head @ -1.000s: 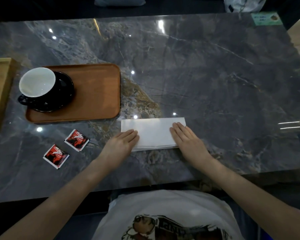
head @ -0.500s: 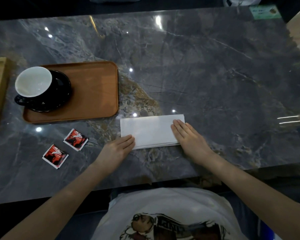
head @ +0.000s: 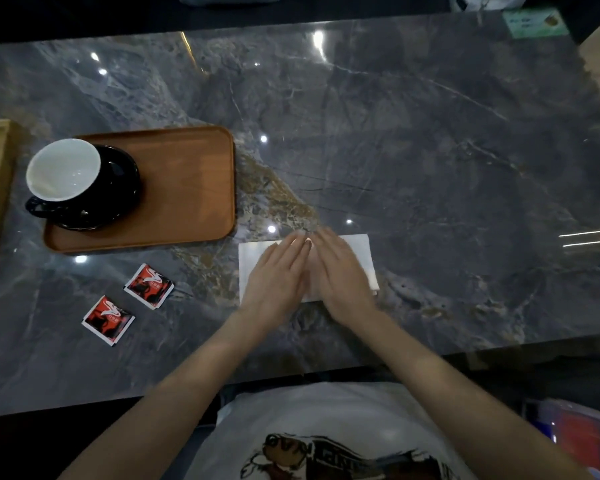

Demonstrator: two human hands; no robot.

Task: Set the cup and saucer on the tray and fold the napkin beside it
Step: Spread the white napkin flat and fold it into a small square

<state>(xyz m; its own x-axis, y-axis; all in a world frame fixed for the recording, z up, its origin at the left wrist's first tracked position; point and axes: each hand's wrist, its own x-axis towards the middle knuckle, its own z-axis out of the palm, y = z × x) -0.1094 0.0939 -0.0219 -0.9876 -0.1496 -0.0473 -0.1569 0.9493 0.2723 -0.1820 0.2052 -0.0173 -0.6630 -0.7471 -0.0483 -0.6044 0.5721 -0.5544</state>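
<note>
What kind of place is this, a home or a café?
Probably a café or coffee counter: a white-lined black cup on a black saucer sits on a brown wooden tray, with two red sachets on the grey marble tabletop.

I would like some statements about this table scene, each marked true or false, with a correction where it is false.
1. The cup stands on the black saucer on the wooden tray. True.
2. Both the left hand and the right hand lie flat on the white napkin. True.
3. The napkin lies on the tray. False: it lies on the marble table, right of the tray.
4. Two red sachets sit in the saucer. False: they lie on the table, nearer the person than the tray.
</note>
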